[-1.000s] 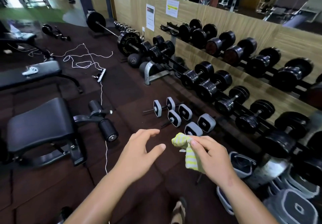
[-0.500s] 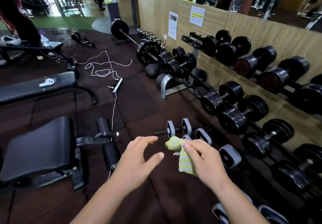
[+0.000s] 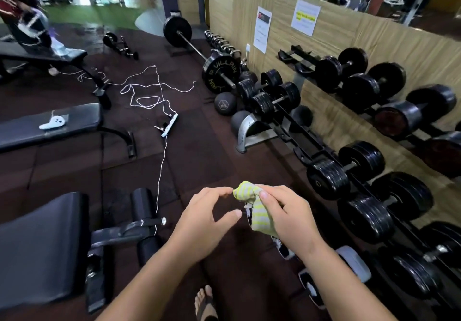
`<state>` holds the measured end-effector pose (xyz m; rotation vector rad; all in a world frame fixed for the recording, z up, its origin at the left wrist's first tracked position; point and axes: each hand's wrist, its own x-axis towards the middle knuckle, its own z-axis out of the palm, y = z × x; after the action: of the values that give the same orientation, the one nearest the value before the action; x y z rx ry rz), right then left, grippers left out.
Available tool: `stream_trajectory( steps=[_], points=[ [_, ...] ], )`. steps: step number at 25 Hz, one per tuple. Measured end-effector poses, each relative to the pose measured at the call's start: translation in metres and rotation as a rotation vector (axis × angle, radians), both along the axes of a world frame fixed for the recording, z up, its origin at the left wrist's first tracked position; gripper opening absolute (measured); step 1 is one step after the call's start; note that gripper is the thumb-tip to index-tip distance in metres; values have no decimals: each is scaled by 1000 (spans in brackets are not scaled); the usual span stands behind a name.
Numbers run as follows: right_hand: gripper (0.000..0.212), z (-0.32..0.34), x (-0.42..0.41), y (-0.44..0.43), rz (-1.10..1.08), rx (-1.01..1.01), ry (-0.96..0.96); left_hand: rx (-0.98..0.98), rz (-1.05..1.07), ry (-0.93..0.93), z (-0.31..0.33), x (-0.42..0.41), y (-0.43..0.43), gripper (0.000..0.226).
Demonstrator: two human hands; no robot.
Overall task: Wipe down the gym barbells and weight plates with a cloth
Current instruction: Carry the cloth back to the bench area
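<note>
The right hand (image 3: 287,217) pinches the striped cloth (image 3: 254,211), the left hand (image 3: 207,221) is half-open with fingertips now touching the cloth, formerly apart.

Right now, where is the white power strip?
In the head view, the white power strip lies on the dark floor left of centre, between the flat bench and the dumbbell rack, with its white cord trailing toward the person.

right hand (image 3: 287,216) grips striped cloth (image 3: 252,203) | left hand (image 3: 207,218) open beside | dumbbell rack (image 3: 311,151) right
</note>
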<state>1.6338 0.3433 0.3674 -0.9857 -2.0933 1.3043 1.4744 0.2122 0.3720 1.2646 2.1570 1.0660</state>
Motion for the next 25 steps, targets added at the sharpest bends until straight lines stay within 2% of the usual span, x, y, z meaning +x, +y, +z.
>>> stream_trajectory(
  steps=[3, 9, 16, 25],
  points=[
    [25, 2, -62, 41, -4, 77, -57, 23, -7, 24, 7, -65, 40, 48],
    [26, 27, -180, 100, 46, 120, -27, 31, 24, 47, 34, -186, 91, 53],
    [25, 19, -279, 167, 132, 52, 34, 70, 126, 23, 27, -278, 138, 50],
    [24, 1, -407, 313, 212, 94, 36, 79, 243, 2, 6, -387, 269, 53]
  ],
)
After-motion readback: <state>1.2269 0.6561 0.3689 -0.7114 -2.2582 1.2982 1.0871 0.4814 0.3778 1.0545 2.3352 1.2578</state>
